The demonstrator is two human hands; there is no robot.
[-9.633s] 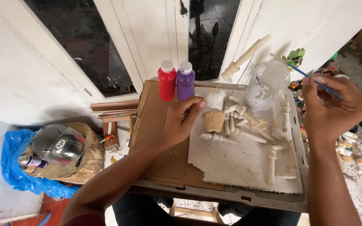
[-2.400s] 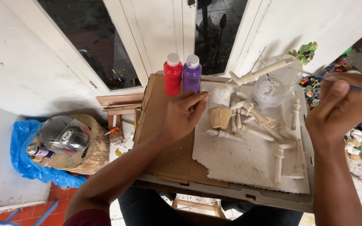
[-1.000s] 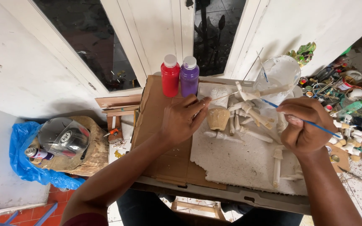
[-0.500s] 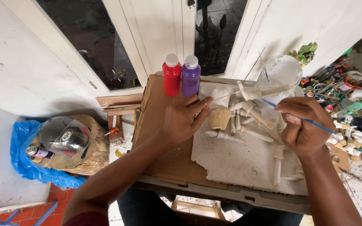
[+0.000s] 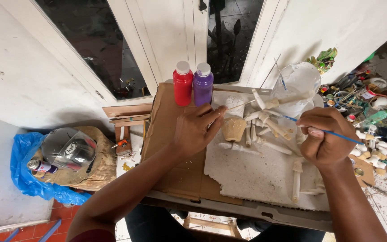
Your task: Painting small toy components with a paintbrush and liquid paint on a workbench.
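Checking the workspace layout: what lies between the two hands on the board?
In the head view, a tan cup-shaped piece and pale stick-like pieces lie between left hand and right hand.

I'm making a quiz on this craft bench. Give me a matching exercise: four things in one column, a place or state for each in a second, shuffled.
Things:
1. red bottle
2. thin blue paintbrush
3. helmet
4. left hand

Places or states:
A. lying on the bundle by the blue plastic bag
B. held in the right hand
C. standing beside the purple bottle
D. resting flat on the cardboard, fingers toward the small tan cup

Pairs: 1-C, 2-B, 3-A, 4-D
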